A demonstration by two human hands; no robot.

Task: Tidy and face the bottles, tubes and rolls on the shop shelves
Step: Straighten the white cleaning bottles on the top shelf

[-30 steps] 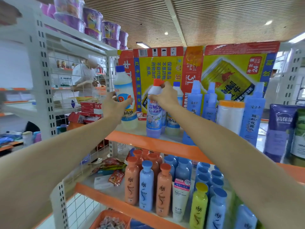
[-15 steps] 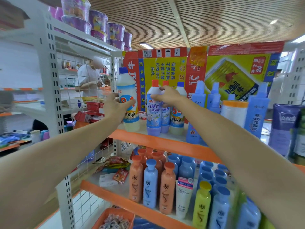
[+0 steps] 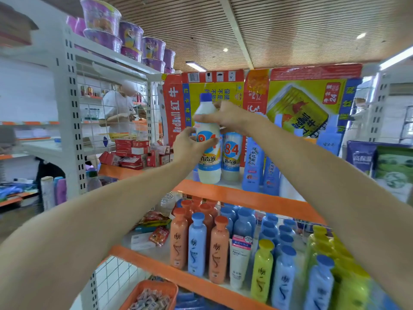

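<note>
A white disinfectant bottle [image 3: 208, 151] with a blue cap and an "84" label is held just above the front of the upper orange-edged shelf [image 3: 241, 196]. My left hand [image 3: 190, 147] grips its label from the left. My right hand [image 3: 225, 117] holds its shoulder below the cap. A second "84" bottle [image 3: 232, 156] stands right behind it on the shelf. Tall blue spray bottles [image 3: 253, 164] stand to the right. The red-capped cleaner bottles are hidden behind the held bottle.
On the lower shelf [image 3: 178, 278] stand rows of orange, blue and yellow shampoo bottles and a white tube [image 3: 240, 260]. Red Bull cartons [image 3: 297, 101] back the upper shelf. Purple noodle cups [image 3: 131, 41] sit on the left rack. A person [image 3: 116, 108] stands behind the wire grid.
My left hand has carried the "84" bottle rightward, in front of the other bottles. My right hand left the red-capped bottle and took the "84" bottle's shoulder.
</note>
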